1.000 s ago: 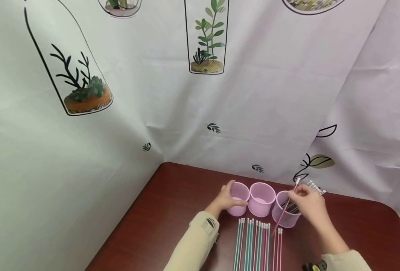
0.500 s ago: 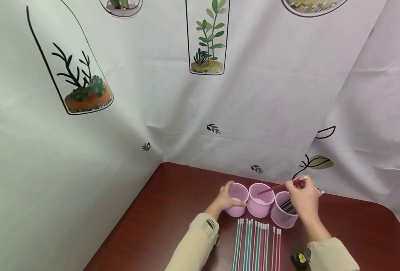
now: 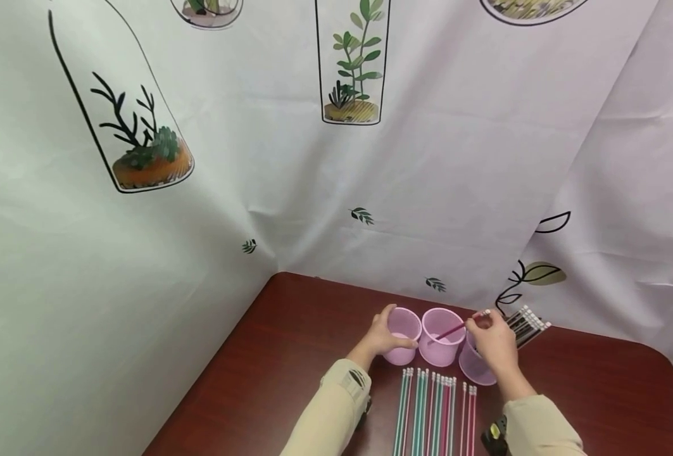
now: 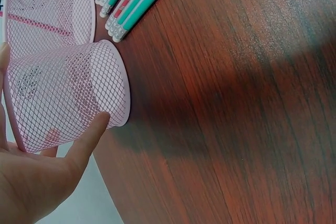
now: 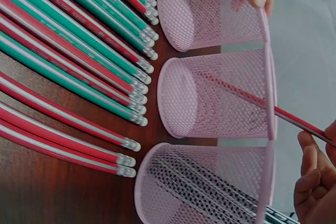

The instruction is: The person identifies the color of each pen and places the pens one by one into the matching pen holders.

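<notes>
My left hand (image 3: 384, 332) grips the left pink mesh pencil cup (image 4: 47, 98), its thumb along the near side and the other fingers behind. My right hand (image 3: 497, 342) pinches a red pencil (image 5: 294, 120) near its eraser end. Slanting down to the left, that pencil reaches through the mouth of the middle pink mesh cup (image 5: 226, 124); its lower end shows through the mesh. The right-hand cup (image 3: 475, 373) stands beneath my right hand, partly hidden, and holds several black-and-white pencils (image 3: 525, 323) leaning right.
Red and green pencils (image 3: 427, 411) lie side by side on the brown table (image 3: 290, 354), white erasers toward the cups. A few red pencils (image 5: 68, 150) lie slightly apart at the right. A white printed cloth (image 3: 290, 158) hangs behind the table.
My right hand has moved left from over the right cup, tilting the red pencil and bringing its lower end into the middle cup. My left hand stays on the left cup.
</notes>
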Demonstrator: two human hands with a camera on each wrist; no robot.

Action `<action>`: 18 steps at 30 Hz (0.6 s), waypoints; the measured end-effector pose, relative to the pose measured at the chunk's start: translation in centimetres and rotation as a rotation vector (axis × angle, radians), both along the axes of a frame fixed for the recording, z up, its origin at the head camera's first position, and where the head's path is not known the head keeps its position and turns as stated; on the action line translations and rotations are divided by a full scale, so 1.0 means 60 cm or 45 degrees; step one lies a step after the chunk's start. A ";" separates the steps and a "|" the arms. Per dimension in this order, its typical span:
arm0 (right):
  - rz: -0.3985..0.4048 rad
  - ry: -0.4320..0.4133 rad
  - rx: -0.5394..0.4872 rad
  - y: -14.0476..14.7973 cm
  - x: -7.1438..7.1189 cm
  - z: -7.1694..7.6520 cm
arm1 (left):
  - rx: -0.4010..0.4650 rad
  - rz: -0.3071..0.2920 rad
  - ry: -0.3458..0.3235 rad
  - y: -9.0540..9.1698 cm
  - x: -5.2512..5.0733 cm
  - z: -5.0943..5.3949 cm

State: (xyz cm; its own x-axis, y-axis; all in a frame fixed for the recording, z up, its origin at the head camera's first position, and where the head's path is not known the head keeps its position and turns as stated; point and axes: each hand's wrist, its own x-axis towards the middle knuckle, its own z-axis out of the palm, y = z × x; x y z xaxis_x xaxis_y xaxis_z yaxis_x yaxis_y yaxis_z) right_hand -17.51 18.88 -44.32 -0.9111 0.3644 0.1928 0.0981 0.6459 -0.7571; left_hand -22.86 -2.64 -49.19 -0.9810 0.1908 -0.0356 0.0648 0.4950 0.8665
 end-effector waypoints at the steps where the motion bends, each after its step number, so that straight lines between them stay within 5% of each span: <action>1: 0.012 -0.013 0.006 0.000 0.000 -0.002 | -0.002 0.001 -0.002 0.000 0.000 0.001; 12: 0.002 -0.085 0.063 0.006 0.001 -0.011 | -0.008 -0.010 0.007 0.001 0.000 -0.005; 18: -0.043 -0.045 -0.035 0.006 0.006 -0.007 | -0.013 -0.008 0.001 0.000 -0.001 -0.002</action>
